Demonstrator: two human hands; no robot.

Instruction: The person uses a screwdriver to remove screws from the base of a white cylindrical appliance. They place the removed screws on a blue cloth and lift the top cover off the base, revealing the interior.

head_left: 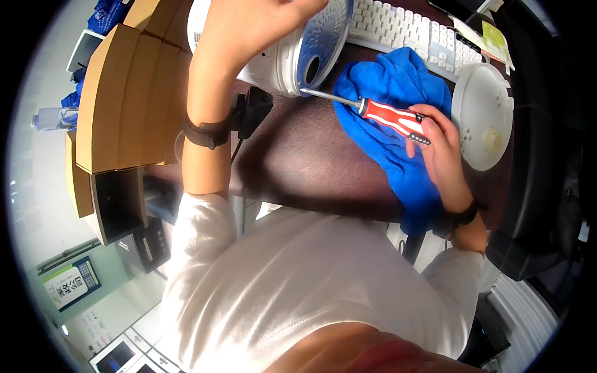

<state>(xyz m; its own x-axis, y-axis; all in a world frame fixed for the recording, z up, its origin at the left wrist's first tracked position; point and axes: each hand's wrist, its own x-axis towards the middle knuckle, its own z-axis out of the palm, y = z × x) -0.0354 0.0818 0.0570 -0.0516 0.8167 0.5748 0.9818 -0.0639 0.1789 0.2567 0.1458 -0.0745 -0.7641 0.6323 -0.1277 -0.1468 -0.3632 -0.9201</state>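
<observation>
My right hand [440, 146] is closed round the red-and-white handle of a screwdriver [392, 118]. Its metal shaft points left, and the tip is at the lower rim of a white round appliance [280, 67]; whether it touches cannot be told. This appliance lies on its side, with a perforated bluish-white face and a dark round hole turned to the right. Over its top lies my left hand [255, 25], gripping it; most of those fingers are cut off by the upper edge. Beneath the screwdriver, a crumpled blue cloth [392, 74] hangs over the table's near edge.
A white keyboard [410, 34] stands behind the cloth on the dark brown table [298, 155]. To the right is a round white cover [485, 118], beside a black chair [535, 186]. Cardboard boxes [118, 99] are stacked at the left, with a plastic bottle [56, 119] beyond.
</observation>
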